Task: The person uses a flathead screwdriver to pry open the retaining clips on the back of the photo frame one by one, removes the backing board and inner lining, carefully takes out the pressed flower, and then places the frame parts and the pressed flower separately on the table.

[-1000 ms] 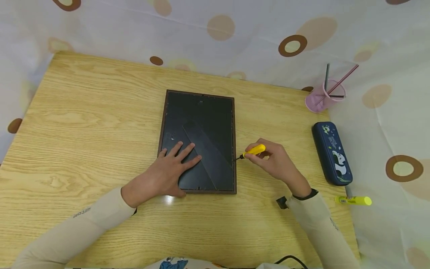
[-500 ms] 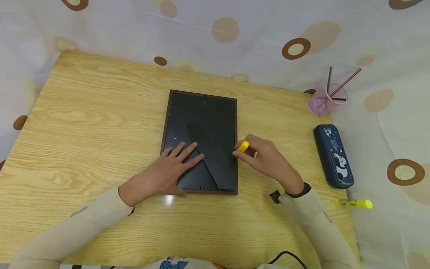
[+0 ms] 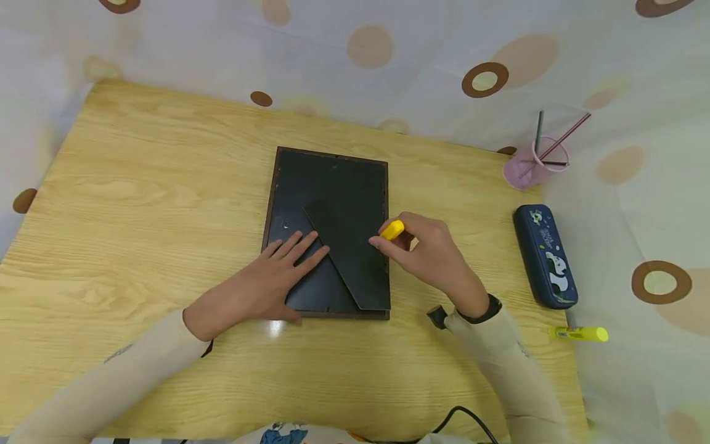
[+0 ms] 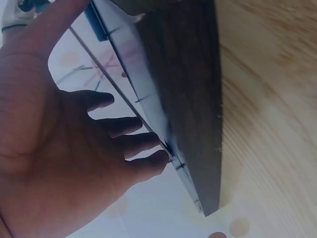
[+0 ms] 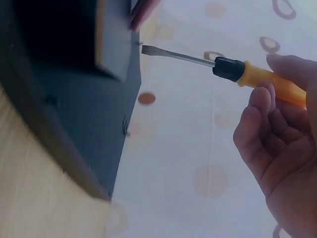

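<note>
A picture frame (image 3: pixel 355 179) with a black backing and dark wooden edges lies face down on the table. Its easel stand (image 3: pixel 349 265) slants across the back, its lower end lifted off the backing in the right wrist view. My left hand (image 3: pixel 263 274) rests on the frame's lower left part, fingers spread; the wooden edge (image 4: pixel 183 89) shows beside it in the left wrist view. Over the frame's right side, my right hand (image 3: pixel 424 246) pinches a flat-head screwdriver (image 5: pixel 262 82) by its yellow handle. The blade's tip (image 5: pixel 148 50) appears apart from the backing.
Toward the back right stands a pink cup (image 3: pixel 521 172) with pencils in it. In front of it lie a navy pencil case (image 3: pixel 545 256) with pandas and a yellow highlighter (image 3: pixel 579 333). A black cable (image 3: pixel 466 412) curves at the table's front edge.
My right hand has moved left and slightly farther back with the screwdriver, from the frame's right edge to above the backing. The easel stand has risen. My left hand stays on the frame.
</note>
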A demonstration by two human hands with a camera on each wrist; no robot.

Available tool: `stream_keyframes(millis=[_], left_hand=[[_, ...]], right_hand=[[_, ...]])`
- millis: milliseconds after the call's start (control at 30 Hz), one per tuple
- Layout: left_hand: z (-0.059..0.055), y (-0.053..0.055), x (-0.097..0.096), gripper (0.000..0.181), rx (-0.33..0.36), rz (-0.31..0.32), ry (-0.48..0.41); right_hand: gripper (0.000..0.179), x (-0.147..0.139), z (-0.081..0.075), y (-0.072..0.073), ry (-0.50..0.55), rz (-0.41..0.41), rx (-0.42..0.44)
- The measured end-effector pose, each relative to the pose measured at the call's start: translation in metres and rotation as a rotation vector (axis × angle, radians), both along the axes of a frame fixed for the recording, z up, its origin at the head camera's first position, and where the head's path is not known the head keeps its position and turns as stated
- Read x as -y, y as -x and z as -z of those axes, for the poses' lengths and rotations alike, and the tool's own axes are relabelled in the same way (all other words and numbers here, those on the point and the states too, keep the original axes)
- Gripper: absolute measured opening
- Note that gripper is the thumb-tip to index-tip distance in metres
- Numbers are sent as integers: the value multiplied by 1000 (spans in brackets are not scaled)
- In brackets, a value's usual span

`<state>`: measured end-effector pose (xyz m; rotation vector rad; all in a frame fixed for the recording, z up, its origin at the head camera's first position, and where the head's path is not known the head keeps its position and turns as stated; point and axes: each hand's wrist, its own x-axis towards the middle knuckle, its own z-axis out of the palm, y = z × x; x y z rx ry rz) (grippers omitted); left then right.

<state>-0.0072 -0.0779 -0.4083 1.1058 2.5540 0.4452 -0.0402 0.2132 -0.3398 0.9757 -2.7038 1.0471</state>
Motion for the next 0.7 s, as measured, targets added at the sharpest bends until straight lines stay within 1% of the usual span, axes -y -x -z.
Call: stream_keyframes(millis=[67,133,233,333,433,533,700], left_hand=[[2,-1,3,128,13,-23,-10],[3,-2,5,130,16,-40,-15],[4,-3,7,131,23,-55,-30],[5,-2,9,132,30,-62,-29],[6,-1,10,132,32,-71,-16],[6,0,12,134,39,-90,2],[5,-2,17,140,72,-127,-2]], right_hand=[[19,7,2,-3,51,-11,63],[17,15,5,-6,72,-23,147],[17,23,11,-11,55,-34,275],[18,29,19,-14,34,-38,367],[17,33,25,-14,27,-42,412],[17,36,29,-13,30,-43,439],[22,42,34,-13,30,-14,508]])
